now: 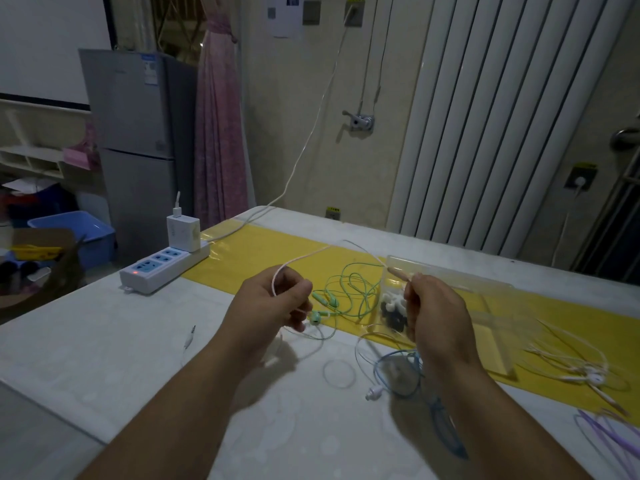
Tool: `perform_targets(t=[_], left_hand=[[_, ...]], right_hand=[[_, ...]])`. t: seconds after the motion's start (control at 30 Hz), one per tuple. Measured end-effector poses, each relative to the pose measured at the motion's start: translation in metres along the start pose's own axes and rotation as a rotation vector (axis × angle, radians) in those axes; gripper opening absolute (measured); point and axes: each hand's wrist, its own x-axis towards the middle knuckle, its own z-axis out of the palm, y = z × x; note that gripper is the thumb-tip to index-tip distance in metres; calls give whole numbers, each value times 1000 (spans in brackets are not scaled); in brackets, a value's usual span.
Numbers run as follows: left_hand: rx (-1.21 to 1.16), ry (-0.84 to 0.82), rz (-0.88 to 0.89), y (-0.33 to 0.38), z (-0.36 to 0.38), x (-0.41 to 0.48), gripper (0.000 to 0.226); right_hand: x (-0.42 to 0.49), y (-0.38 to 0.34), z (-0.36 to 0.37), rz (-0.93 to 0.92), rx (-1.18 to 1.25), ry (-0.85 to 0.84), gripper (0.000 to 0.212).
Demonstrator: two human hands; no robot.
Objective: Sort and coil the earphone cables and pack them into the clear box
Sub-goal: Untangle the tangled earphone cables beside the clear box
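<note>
Two hands held one pale pink earphone cable above the table. Left hand was closed on it near mid-length, the cable emerging over the fingers; right hand pinched its plug end between thumb and fingertips. The span between them arched up and sagged loosely.

Clear box lay just behind the right hand on the yellow strip, with small black and white pieces inside, too blurred to identify. Green earphones lay loose between the hands; blue earphones under the right wrist; white earphones and purple cable further right.

Judgement: coiling was just starting. For a good coil, keep the plug pinched, wind even loops around the left fingers, hold light tension, and lift clear of the green tangle to avoid snagging.
</note>
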Motion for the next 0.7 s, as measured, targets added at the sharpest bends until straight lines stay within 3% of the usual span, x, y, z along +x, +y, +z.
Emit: perform_targets(t=[0.17,0.4,0.7], left_hand=[[-121,-111,-34,0,0,-2,3],[-91,-124,-80,7,8,-7,16],[-194,-35,-62,10,8,-6,26]], right_hand=[[1,8,3,-56,-13,-98,25],[-2,19,8,-157,-146,-182,21],[-13,19,17,-67,-209,-414,22]])
